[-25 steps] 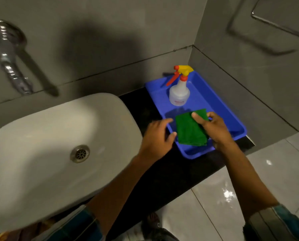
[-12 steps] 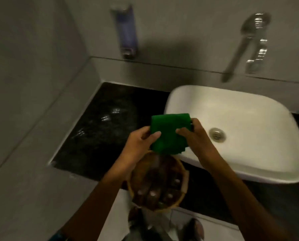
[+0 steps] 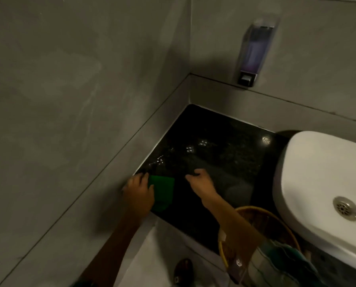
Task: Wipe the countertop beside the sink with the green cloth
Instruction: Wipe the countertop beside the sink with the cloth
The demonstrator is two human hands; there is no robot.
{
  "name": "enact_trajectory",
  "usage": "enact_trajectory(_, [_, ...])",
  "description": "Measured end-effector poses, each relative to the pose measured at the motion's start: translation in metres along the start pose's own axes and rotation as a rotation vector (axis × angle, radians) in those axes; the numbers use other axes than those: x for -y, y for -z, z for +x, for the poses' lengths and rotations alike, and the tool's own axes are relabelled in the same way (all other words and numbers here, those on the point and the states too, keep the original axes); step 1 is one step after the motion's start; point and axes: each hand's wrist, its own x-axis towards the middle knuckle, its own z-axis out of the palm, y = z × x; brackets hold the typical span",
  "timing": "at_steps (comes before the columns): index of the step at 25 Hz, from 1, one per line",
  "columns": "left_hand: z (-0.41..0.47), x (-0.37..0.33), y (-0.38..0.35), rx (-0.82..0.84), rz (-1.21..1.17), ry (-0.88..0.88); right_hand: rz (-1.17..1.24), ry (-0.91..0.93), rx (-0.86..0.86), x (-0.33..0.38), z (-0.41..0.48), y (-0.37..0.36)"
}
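Observation:
The green cloth lies flat on the black countertop, at its front left corner by the side wall. My left hand presses on the cloth's left part, fingers spread over it. My right hand rests on the bare countertop a little to the right of the cloth, fingers curled, holding nothing. Water drops glisten on the stone behind the hands. The white sink stands at the right end of the counter.
A soap dispenser hangs on the back wall above the counter. A woven basket sits below the counter's front edge, under my right forearm. Grey walls close the left and back sides. A shoe shows on the pale floor.
The cloth went from the blue tray right of the sink, held in both hands over the sink, to lying on the left countertop. My right hand has let go of it.

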Motion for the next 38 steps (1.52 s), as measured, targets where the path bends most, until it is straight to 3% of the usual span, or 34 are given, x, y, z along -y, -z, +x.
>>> enact_trajectory(3, [-0.006, -0.017, -0.034, 0.183, 0.079, -0.035, -0.494, 0.118, -0.449, -0.023, 0.030, 0.066])
enact_trajectory(5, [-0.009, -0.019, -0.053, 0.175, 0.155, -0.052, -0.707, 0.086, -0.555, -0.045, 0.049, 0.109])
enact_trajectory(9, [0.018, -0.009, -0.062, 0.110, 0.176, -0.097, -0.715, -0.059, -0.480, -0.067, 0.086, 0.136])
enact_trajectory(15, [0.101, -0.013, -0.075, 0.030, 0.208, -0.163, -0.904, 0.105, -0.762, -0.096, 0.101, 0.121])
enact_trajectory(20, [0.166, -0.071, -0.101, 0.044, 0.190, -0.197, -0.907, 0.099, -0.791, -0.090, 0.107, 0.122])
enact_trajectory(26, [0.165, -0.151, -0.131, 0.107, 0.206, -0.432, -0.882, 0.115, -0.801, -0.087, 0.103, 0.122])
enact_trajectory(30, [0.116, -0.134, -0.125, 0.178, 0.231, -0.705, -0.837, 0.127, -0.762, -0.085, 0.100, 0.126])
enact_trajectory(34, [0.152, -0.082, -0.105, 0.105, 0.205, -0.525, -0.820, 0.117, -0.787, -0.085, 0.100, 0.125])
enact_trajectory(38, [0.236, -0.105, -0.112, 0.109, 0.219, -0.380, -0.836, 0.121, -0.852, -0.086, 0.104, 0.122])
